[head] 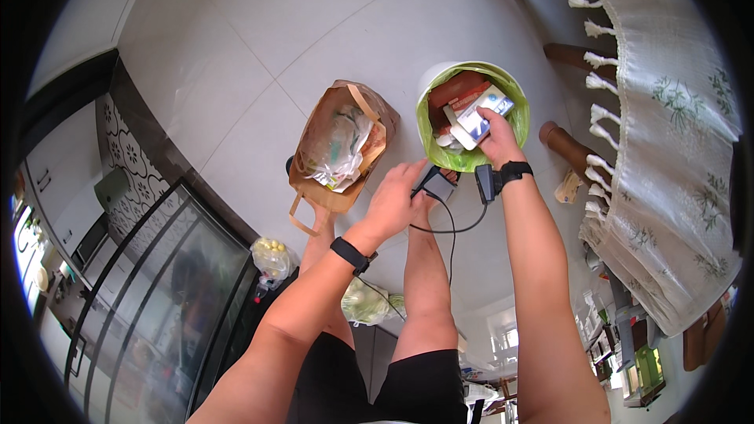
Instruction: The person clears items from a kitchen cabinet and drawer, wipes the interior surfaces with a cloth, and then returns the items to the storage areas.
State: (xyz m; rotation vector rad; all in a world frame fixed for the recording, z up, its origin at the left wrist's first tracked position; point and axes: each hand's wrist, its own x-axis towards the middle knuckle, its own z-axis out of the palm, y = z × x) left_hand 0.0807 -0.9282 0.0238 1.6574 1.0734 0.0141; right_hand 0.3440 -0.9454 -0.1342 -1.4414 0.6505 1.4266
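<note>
My right hand (499, 136) grips a white and blue cardboard box (482, 118) at the mouth of a round white bin. A green plastic liner (523, 115) covers the bin's rim. A reddish-brown carton (456, 89) and some crumpled white waste lie inside. My left hand (393, 203) hovers over my lower leg, left of the bin, its back towards me. Beside its fingers is a grey, dark-edged object (435, 181) with a cable; whether the hand touches it is hidden. A brown paper bag (327, 191) stands open to the left, with clear plastic packaging (341, 141) inside.
A table with a fringed white cloth (654, 129) stands at right, its wooden legs (565, 144) near the bin. Cables (453, 229) hang between my wrists. Glass sliding doors (177, 282) are at left. Bags of produce (274, 256) lie beside my legs on the tiled floor (247, 29).
</note>
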